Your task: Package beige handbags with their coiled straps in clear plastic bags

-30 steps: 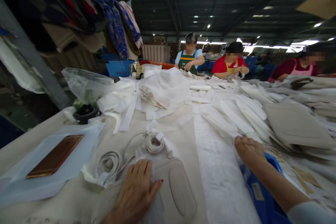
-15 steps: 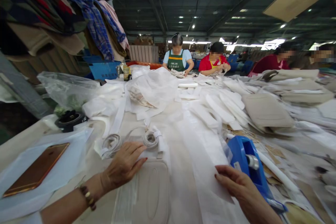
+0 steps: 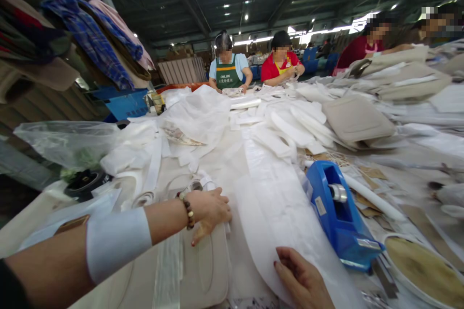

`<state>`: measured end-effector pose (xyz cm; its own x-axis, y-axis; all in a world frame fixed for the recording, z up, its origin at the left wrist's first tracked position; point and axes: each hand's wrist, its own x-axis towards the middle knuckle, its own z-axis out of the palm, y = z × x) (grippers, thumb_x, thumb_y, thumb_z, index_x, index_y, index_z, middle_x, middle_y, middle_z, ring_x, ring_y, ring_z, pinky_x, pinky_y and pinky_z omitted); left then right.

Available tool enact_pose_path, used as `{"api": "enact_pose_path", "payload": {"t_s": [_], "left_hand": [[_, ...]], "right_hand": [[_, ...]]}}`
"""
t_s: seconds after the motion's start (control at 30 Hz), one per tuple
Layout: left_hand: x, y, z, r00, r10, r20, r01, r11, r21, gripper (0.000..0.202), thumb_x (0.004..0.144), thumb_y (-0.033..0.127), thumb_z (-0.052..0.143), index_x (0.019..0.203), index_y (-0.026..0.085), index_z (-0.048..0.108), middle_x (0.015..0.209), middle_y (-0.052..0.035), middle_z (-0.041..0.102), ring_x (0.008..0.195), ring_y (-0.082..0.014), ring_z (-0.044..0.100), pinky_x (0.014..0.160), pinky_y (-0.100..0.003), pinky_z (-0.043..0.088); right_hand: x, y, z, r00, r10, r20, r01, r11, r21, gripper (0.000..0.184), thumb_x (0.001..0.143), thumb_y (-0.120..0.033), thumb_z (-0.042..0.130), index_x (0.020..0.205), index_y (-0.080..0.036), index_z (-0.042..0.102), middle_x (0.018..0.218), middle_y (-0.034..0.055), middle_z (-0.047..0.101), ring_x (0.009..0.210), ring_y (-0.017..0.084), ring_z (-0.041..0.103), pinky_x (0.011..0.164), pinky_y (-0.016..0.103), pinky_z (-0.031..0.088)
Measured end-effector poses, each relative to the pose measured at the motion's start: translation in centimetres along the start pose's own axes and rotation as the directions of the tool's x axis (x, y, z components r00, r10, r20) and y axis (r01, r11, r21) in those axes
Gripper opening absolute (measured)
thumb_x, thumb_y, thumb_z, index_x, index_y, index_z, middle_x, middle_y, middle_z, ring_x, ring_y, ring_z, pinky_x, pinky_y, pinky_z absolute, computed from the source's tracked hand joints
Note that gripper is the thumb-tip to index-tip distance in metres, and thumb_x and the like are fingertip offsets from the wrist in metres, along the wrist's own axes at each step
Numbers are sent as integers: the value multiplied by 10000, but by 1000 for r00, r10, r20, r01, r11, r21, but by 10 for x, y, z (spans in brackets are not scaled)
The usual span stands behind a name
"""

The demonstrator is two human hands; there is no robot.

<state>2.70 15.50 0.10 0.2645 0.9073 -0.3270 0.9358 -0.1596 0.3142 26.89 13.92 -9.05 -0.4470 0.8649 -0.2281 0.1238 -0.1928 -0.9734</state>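
Observation:
My left hand [image 3: 209,208], with a bead bracelet at the wrist, reaches across from the left. It lies flat on the top edge of a beige pouch [image 3: 205,270] with an oval stitched outline, fingers stretched toward the right. Coiled white straps [image 3: 144,199] lie just beyond it. At the bottom edge, my right hand [image 3: 301,277] has its fingers curled on the near end of a long white fabric sheet [image 3: 277,198]. A blue tape dispenser [image 3: 339,219] stands just right of that sheet.
A phone [image 3: 70,224] shows partly behind my left forearm, with a black round object [image 3: 85,181] and a clear plastic bag [image 3: 65,140] farther left. Beige bags [image 3: 357,118] and white fabric pieces pile at the right. Several co-workers [image 3: 229,68] work at the far end. A bowl [image 3: 420,263] sits at the bottom right.
My view has swung right and tilted. My left hand slid right along the pouch's top edge. My right hand drew back toward me, from beside the tape dispenser to the sheet's near end.

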Motion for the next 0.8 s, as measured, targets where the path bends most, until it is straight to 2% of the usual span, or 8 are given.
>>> {"api": "enact_pose_path", "payload": {"t_s": [0.03,0.1,0.17,0.23,0.37,0.43,0.63,0.8], "left_hand": [[3,0,0,995,40,91,-48,995,88,587,29,-68,762,370,210,374,454,53,448,672,-228,473,797,-366,351],[5,2,-3,953,112,281,-188,947,260,634,-2,-68,761,373,209,331,455,53,402,678,-223,437,756,-346,329],[3,5,-9,949,142,282,-234,916,325,656,23,-49,780,377,206,290,455,51,383,662,-206,412,722,-325,314],[-2,9,-18,951,168,260,-247,918,312,653,83,-38,794,402,204,279,464,51,394,648,-190,397,715,-317,309],[-19,16,-31,968,122,219,-176,954,245,581,183,-61,753,467,217,328,470,75,381,658,-189,412,804,-341,321],[-27,17,-31,971,94,221,-155,948,278,549,207,-83,735,509,225,396,511,73,435,700,-202,450,874,-360,318],[-39,8,-15,933,119,340,-279,835,473,470,264,-78,737,571,203,516,662,18,598,770,-222,512,930,-393,360],[-47,10,-27,916,99,389,-305,802,514,365,361,18,767,614,176,558,707,10,617,746,-183,501,954,-364,346]], "right_hand": [[-2,0,0,1000,1,-3,-1,1000,13,343,696,-498,583,832,-188,640,731,47,673,721,210,625,677,296,482],[-4,2,0,1000,0,-1,0,999,33,342,710,-499,575,837,-188,634,721,41,663,702,200,615,655,283,473],[-5,6,0,1000,-1,14,0,999,37,346,725,-506,562,836,-184,630,699,35,648,658,186,593,623,276,458],[-6,11,0,1000,1,28,-2,999,37,355,736,-512,548,836,-181,626,695,37,641,641,182,578,609,275,445],[-6,14,0,999,3,47,-5,999,35,350,754,-504,522,852,-182,619,696,34,626,660,186,578,627,278,433],[-7,14,0,998,-2,64,0,1000,27,344,762,-500,506,850,-187,615,679,24,607,655,184,572,622,274,427],[-13,19,4,989,-14,146,15,1000,-5,350,780,-494,444,855,-185,591,697,24,614,661,172,569,625,260,411],[-19,30,11,957,-2,292,23,997,-69,282,749,-411,435,832,-178,570,695,25,616,611,140,537,572,236,377]]}}
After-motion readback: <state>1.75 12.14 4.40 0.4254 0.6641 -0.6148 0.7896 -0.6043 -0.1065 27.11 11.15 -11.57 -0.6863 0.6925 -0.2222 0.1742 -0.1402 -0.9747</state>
